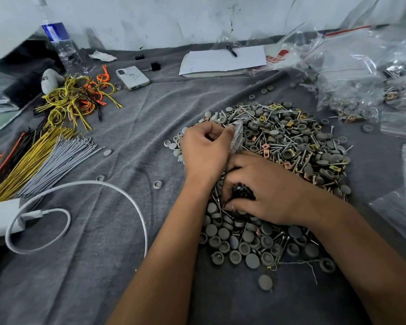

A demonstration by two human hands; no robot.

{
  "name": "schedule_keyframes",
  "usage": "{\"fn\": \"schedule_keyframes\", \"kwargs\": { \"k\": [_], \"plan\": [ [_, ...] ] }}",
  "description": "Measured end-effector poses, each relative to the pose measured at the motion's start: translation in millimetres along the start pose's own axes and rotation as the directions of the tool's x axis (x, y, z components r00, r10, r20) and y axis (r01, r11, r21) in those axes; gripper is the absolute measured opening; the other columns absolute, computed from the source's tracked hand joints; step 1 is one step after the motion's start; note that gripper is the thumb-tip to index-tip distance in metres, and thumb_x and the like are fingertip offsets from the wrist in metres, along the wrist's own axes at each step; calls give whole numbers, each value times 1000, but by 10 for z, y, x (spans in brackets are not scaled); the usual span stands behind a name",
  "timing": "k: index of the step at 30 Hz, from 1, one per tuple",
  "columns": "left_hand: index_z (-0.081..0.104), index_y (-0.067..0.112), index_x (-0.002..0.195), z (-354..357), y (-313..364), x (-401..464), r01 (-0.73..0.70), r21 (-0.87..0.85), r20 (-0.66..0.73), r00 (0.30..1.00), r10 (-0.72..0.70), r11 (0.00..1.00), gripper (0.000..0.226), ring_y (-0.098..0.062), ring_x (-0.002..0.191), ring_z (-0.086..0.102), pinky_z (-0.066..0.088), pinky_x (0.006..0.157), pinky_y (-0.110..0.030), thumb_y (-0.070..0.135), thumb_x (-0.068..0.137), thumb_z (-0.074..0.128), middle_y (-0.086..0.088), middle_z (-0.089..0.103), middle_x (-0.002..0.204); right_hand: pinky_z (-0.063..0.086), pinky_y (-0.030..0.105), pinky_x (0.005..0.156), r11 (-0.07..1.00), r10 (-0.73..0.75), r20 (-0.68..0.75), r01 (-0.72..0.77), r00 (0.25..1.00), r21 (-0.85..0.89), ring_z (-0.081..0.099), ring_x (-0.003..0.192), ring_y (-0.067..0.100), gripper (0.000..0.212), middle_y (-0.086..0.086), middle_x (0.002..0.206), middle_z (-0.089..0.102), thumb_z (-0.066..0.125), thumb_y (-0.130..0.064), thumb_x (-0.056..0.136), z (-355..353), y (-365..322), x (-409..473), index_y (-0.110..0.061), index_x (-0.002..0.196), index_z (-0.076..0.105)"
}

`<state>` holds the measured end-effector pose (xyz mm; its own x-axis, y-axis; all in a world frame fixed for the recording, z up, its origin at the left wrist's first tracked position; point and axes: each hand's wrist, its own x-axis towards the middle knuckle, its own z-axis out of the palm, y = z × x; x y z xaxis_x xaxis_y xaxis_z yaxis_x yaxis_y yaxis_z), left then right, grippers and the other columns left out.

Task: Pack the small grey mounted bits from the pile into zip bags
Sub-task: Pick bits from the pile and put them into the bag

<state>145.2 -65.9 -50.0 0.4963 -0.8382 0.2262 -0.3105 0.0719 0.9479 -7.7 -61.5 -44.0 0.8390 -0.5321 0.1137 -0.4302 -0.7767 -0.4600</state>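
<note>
Left hand (205,152) pinches a clear zip bag (236,137) over the pile (291,146) (left edge). Right hand (263,191), fingers curled, grips bits near it.

both forearms are bare to the frame's edge, with no visible sleeves; left hand (204,151) and right hand (265,191) ungloved.

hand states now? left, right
Left hand: closed, pinching a clear zip bag.
Right hand: fingers curled into the pile, gripping a bunch of bits.
</note>
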Motion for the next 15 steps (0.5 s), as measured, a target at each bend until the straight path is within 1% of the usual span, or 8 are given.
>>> {"fn": "schedule_keyframes", "kwargs": {
  "k": [4,5,7,9,11,12,13,15],
  "plan": [
    [59,19,59,-11,2,11,4,-7,5,1000,-4,1000,38,-3,47,41,37,51,-23,20,90,80,16,48,47,42,31,102,998,-37,9,37,999,50,46,112,2,13,-20,106,52,80,-34,86,8,-26,-5,-34,84,67],
    [59,19,58,-11,4,9,5,-8,6,1000,-5,1000,38,-3,47,41,37,51,-24,20,90,80,15,47,47,42,29,99,996,-47,2,47,999,72,49,109,2,13,-20,103,54,79,-31,86,2,-39,-5,-33,83,67],
    [58,20,58,-10,6,5,11,-7,10,1000,-11,1000,39,-4,47,41,37,52,-25,20,90,80,15,47,47,46,25,88,985,-52,-56,60,997,165,58,96,6,14,-17,94,60,79,-23,87,-30,-51,-13,-28,82,67],
    [61,18,59,-15,3,4,13,-3,16,1000,-13,1000,37,-6,49,44,39,52,-27,21,90,80,13,51,49,50,22,77,954,-11,-165,60,986,295,64,84,11,11,-13,84,65,75,-20,88,-91,-33,-31,-24,85,66],
    [67,12,64,-14,3,5,13,-4,45,999,-12,1000,31,-14,54,51,43,55,-33,22,91,79,2,59,55,52,20,76,931,51,-318,70,947,358,68,83,10,9,-13,84,68,74,-18,91,-142,3,-41,-22,89,66],
    [68,11,65,-11,5,3,13,-5,72,997,-12,1000,29,-16,54,52,43,55,-34,21,91,79,-1,61,56,53,20,79,931,83,-404,74,911,357,69,86,8,10,-14,87,69,75,-16,92,-155,26,-45,-21,92,66],
    [69,14,66,-6,11,0,14,-4,98,995,-13,1000,28,-16,53,52,42,54,-32,21,91,79,-1,61,56,56,24,81,936,114,-481,68,869,345,70,88,7,11,-13,90,70,76,-12,91,-163,49,-44,-18,95,67],
    [69,17,65,1,17,-5,15,4,141,990,-16,1000,27,-14,50,51,40,54,-30,20,90,80,4,59,53,60,34,83,958,151,-580,26,801,284,72,91,8,16,-7,94,74,78,-8,88,-172,89,-47,-13,101,70]
  ]
}}
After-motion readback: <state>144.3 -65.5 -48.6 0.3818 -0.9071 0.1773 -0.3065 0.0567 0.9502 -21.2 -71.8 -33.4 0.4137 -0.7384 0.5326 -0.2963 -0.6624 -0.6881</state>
